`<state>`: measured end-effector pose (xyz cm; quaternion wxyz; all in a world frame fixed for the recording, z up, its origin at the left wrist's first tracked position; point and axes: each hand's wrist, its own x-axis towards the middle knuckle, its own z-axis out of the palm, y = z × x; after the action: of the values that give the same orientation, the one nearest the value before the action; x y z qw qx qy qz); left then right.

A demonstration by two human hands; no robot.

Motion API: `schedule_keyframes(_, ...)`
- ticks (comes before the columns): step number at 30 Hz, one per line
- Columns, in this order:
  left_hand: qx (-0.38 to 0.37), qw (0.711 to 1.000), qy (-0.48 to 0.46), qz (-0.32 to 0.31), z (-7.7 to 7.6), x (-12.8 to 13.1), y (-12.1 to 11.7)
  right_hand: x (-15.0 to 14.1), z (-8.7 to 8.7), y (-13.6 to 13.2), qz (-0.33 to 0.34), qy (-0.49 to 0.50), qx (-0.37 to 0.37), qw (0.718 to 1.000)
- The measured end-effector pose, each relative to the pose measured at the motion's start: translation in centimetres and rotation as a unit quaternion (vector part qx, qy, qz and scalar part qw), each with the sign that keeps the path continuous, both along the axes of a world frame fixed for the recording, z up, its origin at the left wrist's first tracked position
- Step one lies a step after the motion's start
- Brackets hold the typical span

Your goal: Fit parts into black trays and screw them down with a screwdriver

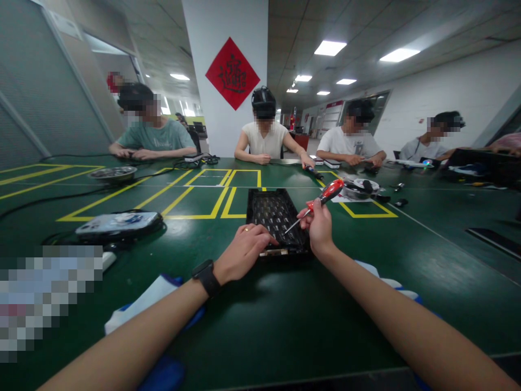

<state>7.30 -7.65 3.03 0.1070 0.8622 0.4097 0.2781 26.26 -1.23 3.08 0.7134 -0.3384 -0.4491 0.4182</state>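
A black plastic tray-like case lies on the table in front of me, its inside patterned with rows of small shiny marks. My left hand rests over its near left corner, fingers stretched out and one fingertip touching inside the near edge; the thumb is hidden. In my right hand is a red and black screwdriver, gripped low on the handle and tilted. Its thin metal shaft points down left into the case, near my left fingertip. Whether the tip touches anything is too small to tell.
White-and-blue gloves lie under my left forearm, and another glove lies beside my right. A phone-like device with cables sits at left, near a metal bowl. Yellow tape marks the green table. Several people sit opposite.
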Motion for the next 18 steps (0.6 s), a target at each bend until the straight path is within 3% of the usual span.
schedule_keyframes(10, 0.003, 1.000, -0.016, 0.022, -0.3, 0.0, -0.1, 0.9, 0.0, 1.0, -0.041, 0.072, -0.067, 0.994)
schedule_keyframes(14, 0.005, 0.994, -0.079, 0.073, -0.2, 0.2, 0.7, 2.6, -0.1, 3.1, -0.003, 0.179, -0.162, 0.970)
schedule_keyframes(18, -0.024, 0.985, -0.125, 0.116, 0.9, 0.5, 2.7, 4.1, 0.9, 5.6, 0.029, 0.180, -0.214, 0.960)
